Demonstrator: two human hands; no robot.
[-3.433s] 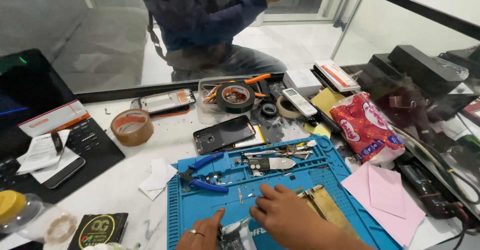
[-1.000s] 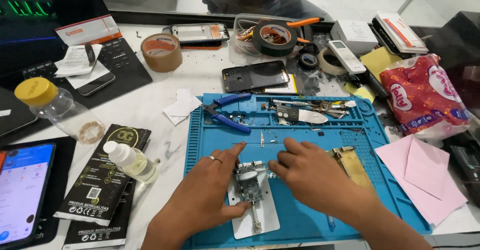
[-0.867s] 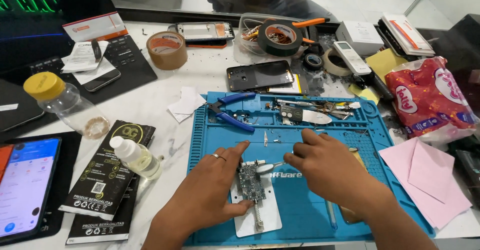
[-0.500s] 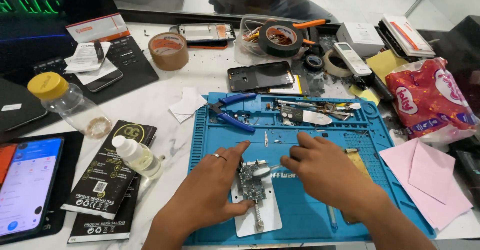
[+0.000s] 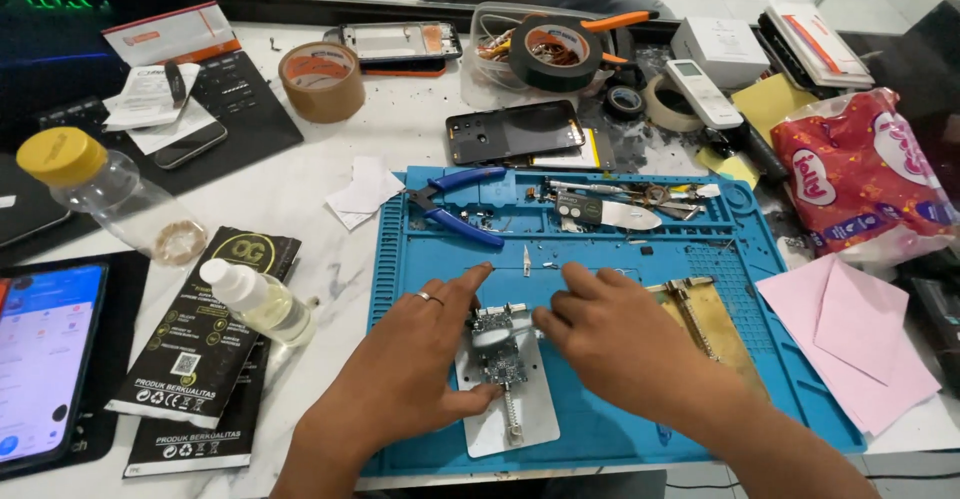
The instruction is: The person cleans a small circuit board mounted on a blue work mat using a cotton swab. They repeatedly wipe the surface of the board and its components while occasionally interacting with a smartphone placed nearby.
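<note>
A small circuit board (image 5: pixel 503 351) sits clamped in a metal holder plate (image 5: pixel 527 417) on the blue work mat (image 5: pixel 610 259). My left hand (image 5: pixel 405 359), with a ring on one finger, rests on the mat at the holder's left side, its thumb against the plate's edge. My right hand (image 5: pixel 620 339) lies on the mat just right of the board, its fingertips touching a small silver part at the board's top. Neither hand lifts anything.
Blue-handled pliers (image 5: pixel 455 204), tweezers and a metal blade (image 5: pixel 625 214) lie along the mat's far edge. A small dropper bottle (image 5: pixel 255 299) lies on black packets at left. Tape rolls (image 5: pixel 320 79), an opened phone (image 5: pixel 515 131), a red snack bag (image 5: pixel 860 174) and pink paper (image 5: pixel 850 334) surround the mat.
My right hand has slid left, back toward the board's top. The left hand has stayed against the holder. The view has shifted slightly.
</note>
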